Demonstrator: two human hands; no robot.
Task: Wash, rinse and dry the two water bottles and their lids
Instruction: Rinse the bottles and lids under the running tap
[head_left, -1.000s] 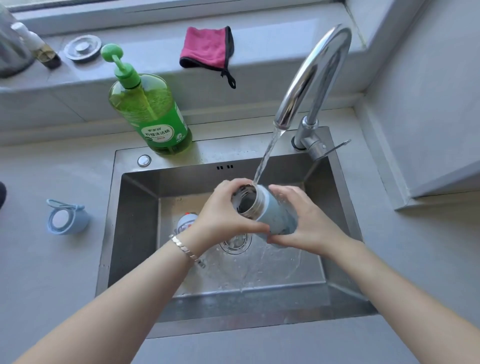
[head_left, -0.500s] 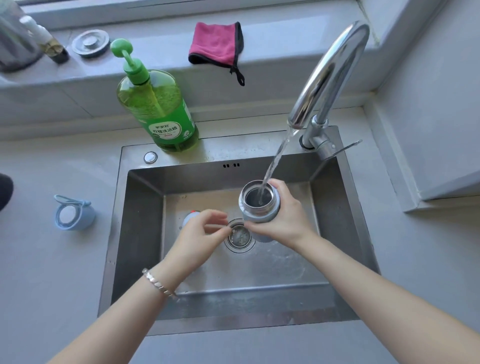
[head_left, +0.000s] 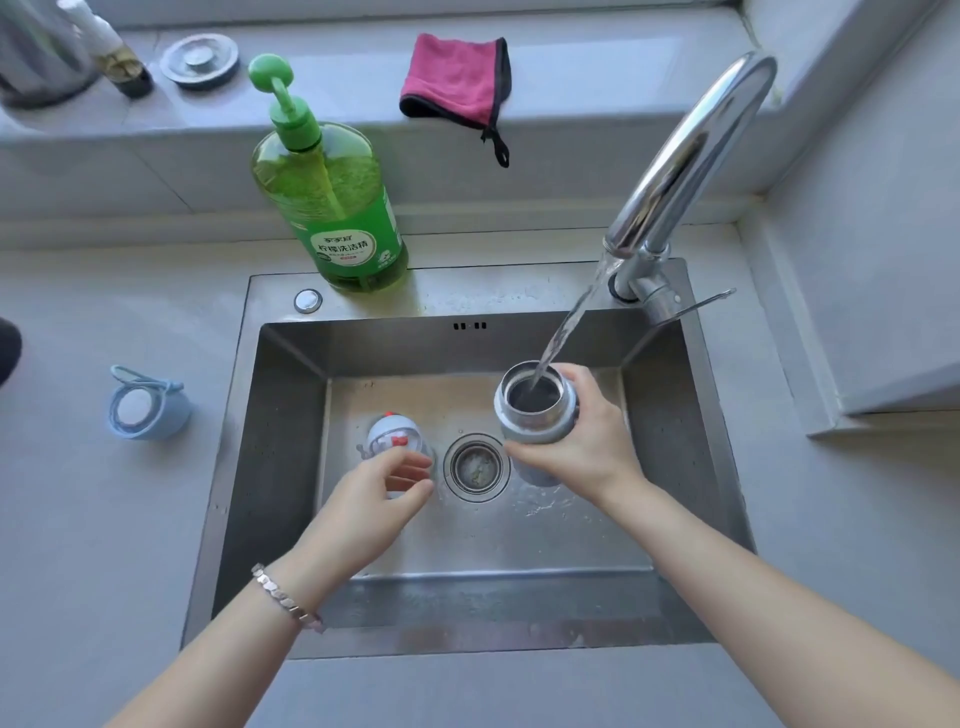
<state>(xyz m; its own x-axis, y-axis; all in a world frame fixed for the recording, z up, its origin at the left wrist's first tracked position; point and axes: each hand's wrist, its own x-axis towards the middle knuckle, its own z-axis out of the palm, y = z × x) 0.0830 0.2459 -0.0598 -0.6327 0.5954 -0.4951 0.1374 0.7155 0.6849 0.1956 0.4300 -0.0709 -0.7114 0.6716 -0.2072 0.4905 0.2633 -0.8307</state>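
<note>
My right hand (head_left: 582, 447) grips a light blue water bottle (head_left: 535, 415) with a steel mouth. It holds the bottle upright over the sink (head_left: 519, 291), and the tap's stream runs into the open mouth. A second bottle (head_left: 395, 441), with a lid that has a red button, stands in the basin left of the drain (head_left: 475, 467). My left hand (head_left: 369, 499) is at this bottle's near side with fingers loosely curled and holds nothing; I cannot tell if it touches it. A blue lid (head_left: 148, 405) with a strap lies on the counter left of the sink.
A green dish soap pump bottle (head_left: 332, 208) stands on the sink's back rim. The chrome faucet (head_left: 685, 156) arches in from the back right, running. On the ledge behind lie a pink cloth (head_left: 452, 78) and a metal sink plug (head_left: 200, 60).
My left hand let go of the blue bottle's mouth and moved left and down to the second bottle. My right hand turned the blue bottle upright under the stream.
</note>
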